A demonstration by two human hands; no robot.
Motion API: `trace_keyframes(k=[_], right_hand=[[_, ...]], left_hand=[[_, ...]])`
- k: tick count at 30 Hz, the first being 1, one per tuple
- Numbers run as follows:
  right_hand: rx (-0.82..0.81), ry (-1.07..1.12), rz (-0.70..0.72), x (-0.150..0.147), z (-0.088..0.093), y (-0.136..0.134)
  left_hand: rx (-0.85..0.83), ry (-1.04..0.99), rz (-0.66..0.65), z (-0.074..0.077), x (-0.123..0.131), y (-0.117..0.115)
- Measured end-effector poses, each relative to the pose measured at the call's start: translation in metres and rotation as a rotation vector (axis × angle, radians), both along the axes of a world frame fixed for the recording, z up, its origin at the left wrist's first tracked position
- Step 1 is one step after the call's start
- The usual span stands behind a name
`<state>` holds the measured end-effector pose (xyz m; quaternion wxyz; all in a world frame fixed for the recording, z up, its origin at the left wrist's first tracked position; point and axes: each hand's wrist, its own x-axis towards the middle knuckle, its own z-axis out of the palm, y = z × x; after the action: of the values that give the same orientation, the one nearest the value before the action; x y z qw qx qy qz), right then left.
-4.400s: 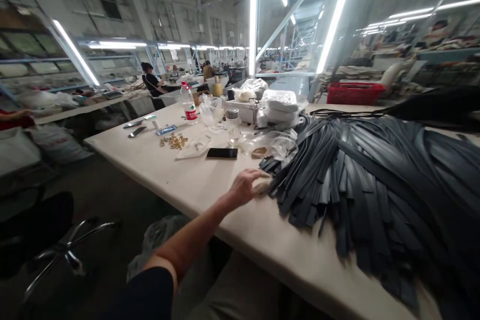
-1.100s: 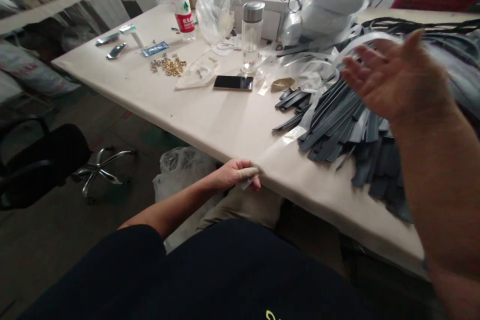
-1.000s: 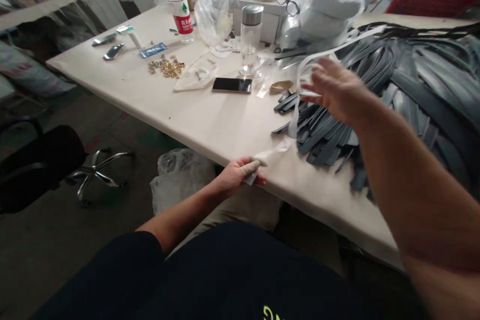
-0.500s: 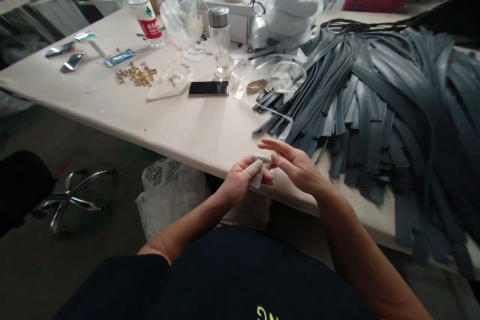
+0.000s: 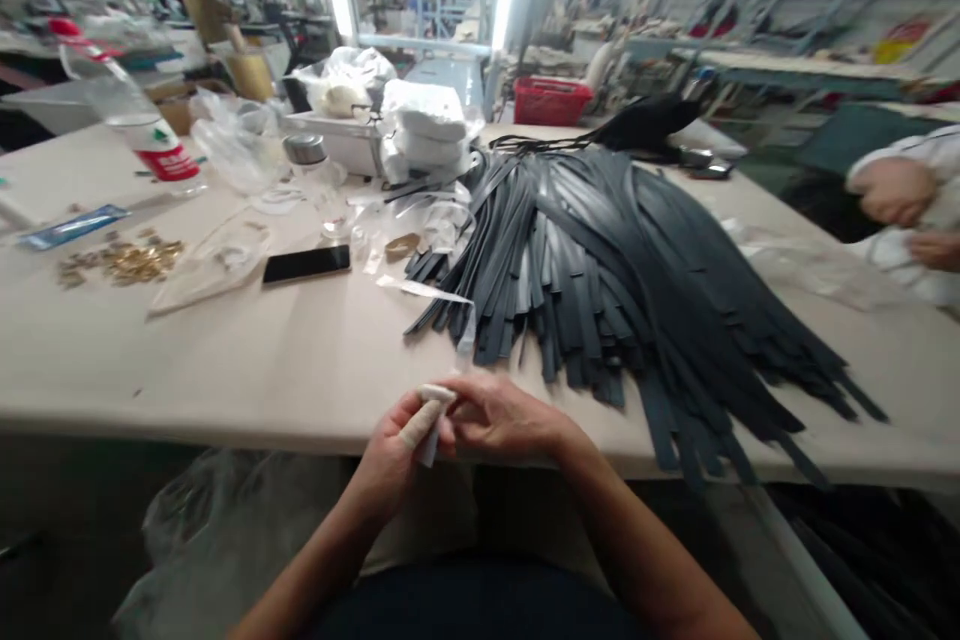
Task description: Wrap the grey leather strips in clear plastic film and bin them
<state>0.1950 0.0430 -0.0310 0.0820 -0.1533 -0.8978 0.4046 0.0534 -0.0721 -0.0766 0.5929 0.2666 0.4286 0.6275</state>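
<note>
My left hand (image 5: 394, 455) is closed just in front of the table edge, with beige tape wrapped round its thumb. A small white strip (image 5: 430, 448) hangs from its fingers, and a white wrap (image 5: 436, 393) shows at the finger above. My right hand (image 5: 510, 420) meets it from the right, fingers bent and closed against the left fingertips; what they pinch is hidden. Just beyond the hands, a long white tape (image 5: 427, 290) lies on the table beside a large bundle of dark grey strips (image 5: 577, 260).
On the table (image 5: 300, 360) lie a black phone (image 5: 306, 264), gold metal pieces (image 5: 142, 260) and a plastic bag (image 5: 214, 260). A glass bottle (image 5: 319, 185) and a tilted water bottle (image 5: 154, 145) stand behind. Another person's hand (image 5: 934, 248) is at the far right.
The view has swung up and to the right, showing more of the hall and another person. My right hand's fingers, stretched out before, have bent in against my left hand.
</note>
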Motion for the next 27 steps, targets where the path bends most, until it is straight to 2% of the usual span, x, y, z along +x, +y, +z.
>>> trace_keyframes(k=[3,6,9,13,16,21,24,27], right_hand=[[0.076,0.0,-0.072,0.005,-0.003,-0.003],[0.226,-0.015,-0.127,0.001,-0.014,-0.002],[0.286,-0.008,-0.178,-0.001,-0.022,0.001],[0.356,0.065,-0.256,0.003,-0.02,0.01],[0.426,0.134,-0.253,0.004,-0.014,0.019],[0.503,0.173,-0.133,-0.009,-0.008,0.023],[0.498,0.15,-0.092,-0.018,-0.002,0.029],[0.469,0.121,-0.224,-0.021,0.011,0.061]], left_hand=[[-0.001,0.0,-0.032,-0.006,-0.001,0.003],[0.013,0.049,-0.108,-0.013,0.002,0.003],[-0.006,0.065,-0.153,-0.021,0.007,-0.001],[0.012,0.038,-0.201,-0.027,0.012,-0.004],[0.012,0.052,-0.235,-0.022,0.016,-0.004],[-0.052,0.14,-0.321,-0.005,0.014,0.0],[-0.043,0.215,-0.316,0.0,0.006,0.0],[-0.027,0.24,-0.256,0.003,-0.008,-0.002]])
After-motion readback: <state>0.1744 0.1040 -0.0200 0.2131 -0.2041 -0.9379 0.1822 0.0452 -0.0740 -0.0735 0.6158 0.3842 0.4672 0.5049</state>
